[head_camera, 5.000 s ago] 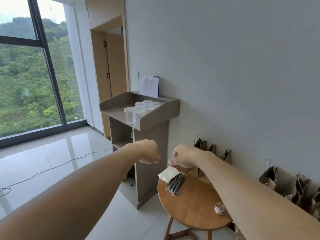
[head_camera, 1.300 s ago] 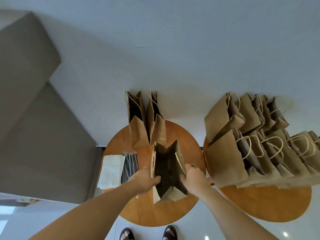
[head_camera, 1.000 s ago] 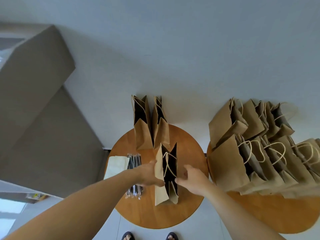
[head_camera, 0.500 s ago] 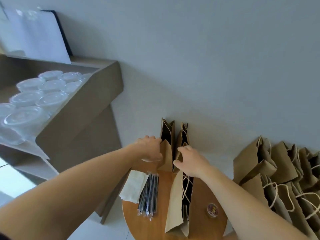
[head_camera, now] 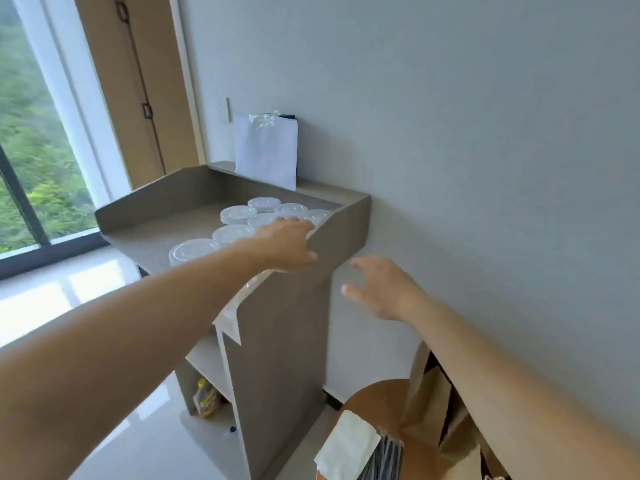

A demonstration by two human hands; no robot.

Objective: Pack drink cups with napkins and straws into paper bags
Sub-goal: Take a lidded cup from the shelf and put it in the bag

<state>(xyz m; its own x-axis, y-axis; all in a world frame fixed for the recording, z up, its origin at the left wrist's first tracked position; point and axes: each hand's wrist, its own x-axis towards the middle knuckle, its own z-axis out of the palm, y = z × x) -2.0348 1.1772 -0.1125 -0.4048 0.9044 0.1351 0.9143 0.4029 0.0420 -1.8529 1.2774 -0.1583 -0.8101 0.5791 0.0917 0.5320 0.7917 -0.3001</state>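
Paper bags (head_camera: 428,405) released; left hand (head_camera: 286,247) now over cups (head_camera: 238,214), right hand (head_camera: 379,289) spread.

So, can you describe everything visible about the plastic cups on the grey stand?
The cups are clear plastic with flat, round, translucent lids. At least seven lids show, upright and packed close together on the top of the grey stand, inside its raised rim. The left hand is stretched over the nearest ones and hides some. Whether it touches them cannot be told.
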